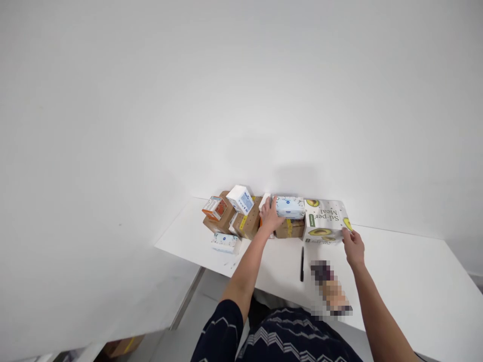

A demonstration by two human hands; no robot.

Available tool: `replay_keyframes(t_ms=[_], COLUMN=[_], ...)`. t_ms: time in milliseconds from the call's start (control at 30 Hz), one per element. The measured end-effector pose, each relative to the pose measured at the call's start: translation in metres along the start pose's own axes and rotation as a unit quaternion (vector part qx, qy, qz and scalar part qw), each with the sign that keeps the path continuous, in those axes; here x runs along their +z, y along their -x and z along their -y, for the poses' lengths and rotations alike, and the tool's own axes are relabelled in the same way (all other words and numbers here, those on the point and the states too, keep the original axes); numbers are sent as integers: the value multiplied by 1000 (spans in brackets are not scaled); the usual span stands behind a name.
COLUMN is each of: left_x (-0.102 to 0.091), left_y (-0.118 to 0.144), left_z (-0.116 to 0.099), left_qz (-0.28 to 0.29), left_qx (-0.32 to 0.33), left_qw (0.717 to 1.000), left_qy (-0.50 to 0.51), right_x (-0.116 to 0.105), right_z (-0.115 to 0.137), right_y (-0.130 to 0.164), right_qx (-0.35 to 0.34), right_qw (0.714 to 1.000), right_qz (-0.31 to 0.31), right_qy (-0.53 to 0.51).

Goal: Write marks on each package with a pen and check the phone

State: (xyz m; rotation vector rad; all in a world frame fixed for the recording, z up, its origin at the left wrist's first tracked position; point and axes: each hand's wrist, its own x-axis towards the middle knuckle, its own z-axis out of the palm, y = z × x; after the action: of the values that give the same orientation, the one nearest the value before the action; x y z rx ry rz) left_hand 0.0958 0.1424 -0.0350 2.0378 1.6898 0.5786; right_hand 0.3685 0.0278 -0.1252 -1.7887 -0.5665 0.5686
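Note:
My left hand (269, 218) has its fingers spread against the left end of a pale blue patterned pack (289, 207), which lies on a brown cardboard box (296, 230). Just behind those fingers, a white box (264, 200) is partly hidden. To the right stands a white box printed "Su-per Meal" with avocados (327, 219), touching the brown one. My right hand (353, 247) grips this box at its near right corner, thumb on the top side; some fingertips are hidden.
More brown boxes (248, 227) stand left, topped by a white carton (240, 199) and an orange-white box (215, 208). Another pale blue pack (225, 242) lies in front. A black pen (302, 264) and a pixelated object (332, 289) rest on the white table (411, 271), against the wall.

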Motion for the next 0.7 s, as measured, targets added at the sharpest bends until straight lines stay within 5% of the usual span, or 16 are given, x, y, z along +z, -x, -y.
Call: replay_keyframes(t_ms=[133, 333, 567, 700], left_x=[-6, -12, -17, -11], left_y=[-12, -18, -41, -25], left_z=[11, 16, 9, 10], left_qz=[73, 75, 101, 78], left_qx=[36, 43, 66, 47], left_qw=[997, 996, 993, 995], left_qy=[2, -8, 5, 39], right_x=[-8, -15, 8, 17], right_z=[-2, -14, -12, -9], right_y=[12, 48, 88, 101], right_qx=[12, 17, 22, 21], right_qw=[1000, 999, 997, 990], right_qz=[-20, -21, 63, 131], right_qy=[3, -17, -38, -39])
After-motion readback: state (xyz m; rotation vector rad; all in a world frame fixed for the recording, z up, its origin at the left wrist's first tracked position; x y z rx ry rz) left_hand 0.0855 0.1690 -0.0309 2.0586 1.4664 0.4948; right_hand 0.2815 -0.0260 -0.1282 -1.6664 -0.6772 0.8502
